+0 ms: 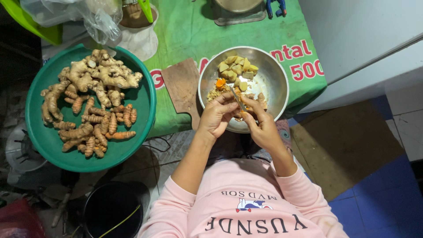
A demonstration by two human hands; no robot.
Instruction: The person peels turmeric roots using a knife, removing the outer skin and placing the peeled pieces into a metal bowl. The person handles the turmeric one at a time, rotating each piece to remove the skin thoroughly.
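Note:
My left hand point(217, 115) and my right hand point(260, 123) meet over the near rim of a round steel bowl point(277, 75). My right hand grips a small knife point(237, 98) whose blade points up toward the bowl's middle. My left hand pinches a small root piece against the blade; the piece is mostly hidden by my fingers. Inside the bowl lie pale peeled chunks point(235, 67), an orange cut turmeric piece point(220, 82) and peel scraps.
A big green tray point(44, 141) at left carries ginger roots point(99, 75) and turmeric fingers point(94, 128). A wooden cutting board point(183, 86) lies on the green cloth point(189, 31). A black bucket point(112, 209) stands below, a white cup point(139, 37) behind.

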